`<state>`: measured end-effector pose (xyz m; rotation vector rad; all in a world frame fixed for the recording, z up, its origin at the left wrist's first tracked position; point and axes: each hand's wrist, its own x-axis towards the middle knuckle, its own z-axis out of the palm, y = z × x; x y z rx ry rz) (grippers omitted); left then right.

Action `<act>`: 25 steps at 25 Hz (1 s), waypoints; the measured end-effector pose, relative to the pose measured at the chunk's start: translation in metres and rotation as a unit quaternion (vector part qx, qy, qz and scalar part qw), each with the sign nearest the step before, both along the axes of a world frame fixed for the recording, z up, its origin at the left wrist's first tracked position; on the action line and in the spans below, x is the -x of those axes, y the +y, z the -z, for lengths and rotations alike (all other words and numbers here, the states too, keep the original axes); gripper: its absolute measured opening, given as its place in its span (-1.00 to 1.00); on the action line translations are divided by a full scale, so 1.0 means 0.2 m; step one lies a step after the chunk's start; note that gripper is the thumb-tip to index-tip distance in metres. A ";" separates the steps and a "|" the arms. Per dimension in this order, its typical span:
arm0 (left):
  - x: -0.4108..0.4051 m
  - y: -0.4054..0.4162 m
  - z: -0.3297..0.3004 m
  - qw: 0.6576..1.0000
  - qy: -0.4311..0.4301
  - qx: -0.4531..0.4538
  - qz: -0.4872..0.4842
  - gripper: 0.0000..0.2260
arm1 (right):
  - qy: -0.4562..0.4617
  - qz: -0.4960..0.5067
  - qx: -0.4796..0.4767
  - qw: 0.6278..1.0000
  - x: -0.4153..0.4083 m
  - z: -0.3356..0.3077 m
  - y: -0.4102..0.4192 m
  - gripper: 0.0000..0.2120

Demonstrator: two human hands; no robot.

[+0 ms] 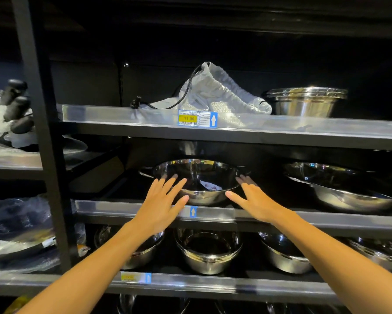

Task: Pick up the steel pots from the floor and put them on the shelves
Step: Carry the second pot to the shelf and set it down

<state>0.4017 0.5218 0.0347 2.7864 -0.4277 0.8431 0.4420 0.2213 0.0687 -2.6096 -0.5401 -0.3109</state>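
Note:
A shiny steel pot (199,175) with side handles stands on the middle shelf (269,215), near its front edge. My left hand (162,201) is spread flat at the pot's left side, fingertips at its rim. My right hand (256,200) is spread at the pot's right side, fingers apart. Neither hand grips the pot. Another wide steel pot (349,189) sits to the right on the same shelf. Several steel pots, such as one (209,250) in the centre, fill the shelf below.
The upper shelf (122,114) carries a white drawstring bag (213,96), a yellow price tag (197,118) and stacked steel bowls (306,100). A black upright post (43,132) divides off the left bay, which holds plastic-wrapped goods (13,223).

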 end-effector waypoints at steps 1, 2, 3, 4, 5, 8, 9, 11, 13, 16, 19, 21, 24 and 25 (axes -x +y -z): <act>-0.02 0.04 -0.01 1.000 -0.005 0.015 -0.009 -0.41 | -0.011 -0.014 0.009 1.000 0.01 0.01 0.00 -0.09; -0.03 0.08 -0.02 0.999 -0.008 0.029 -0.019 -0.40 | -0.017 -0.032 0.014 0.999 0.02 0.02 0.00 -0.14; -0.04 0.13 -0.03 0.999 -0.010 0.038 -0.026 -0.39 | -0.022 -0.048 0.016 0.998 0.03 0.04 0.01 -0.17; -0.05 0.16 -0.03 0.998 -0.007 0.045 -0.032 -0.37 | -0.031 -0.058 0.015 0.998 0.04 0.06 0.02 -0.19; -0.06 0.19 -0.03 0.998 -0.003 0.050 -0.033 -0.36 | -0.043 -0.061 0.017 0.997 0.05 0.08 0.04 -0.20; -0.05 0.18 -0.04 0.997 0.020 0.071 -0.028 -0.34 | -0.078 -0.052 0.033 0.995 0.04 0.11 0.07 -0.19; -0.04 0.17 -0.04 0.996 0.025 0.079 -0.029 -0.34 | -0.081 -0.047 0.037 0.995 0.04 0.10 0.07 -0.19; -0.02 0.15 -0.02 0.995 0.039 0.085 -0.030 -0.37 | -0.072 -0.042 0.044 0.996 0.03 0.08 0.07 -0.19; 0.00 0.15 -0.01 0.996 0.048 0.077 -0.024 -0.43 | -0.059 -0.039 0.045 0.997 0.03 0.07 0.07 -0.19; 0.02 0.16 -0.01 0.995 0.058 0.074 -0.015 -0.47 | -0.056 -0.030 0.045 0.997 0.03 0.07 0.09 -0.18; 0.03 0.16 -0.03 0.994 0.074 0.078 -0.006 -0.43 | -0.034 -0.032 0.041 0.998 0.03 0.06 0.09 -0.16; 0.04 0.16 -0.05 0.995 0.073 0.066 -0.011 -0.40 | -0.021 -0.035 0.031 0.999 0.05 0.03 0.05 -0.16; 0.06 0.11 -0.09 0.999 0.025 0.025 -0.009 -0.39 | -0.054 -0.030 0.036 0.997 0.11 0.01 -0.10 -0.24; 0.06 0.06 -0.10 1.000 0.006 0.005 0.001 -0.39 | -0.064 -0.023 0.044 0.997 0.13 0.01 -0.19 -0.26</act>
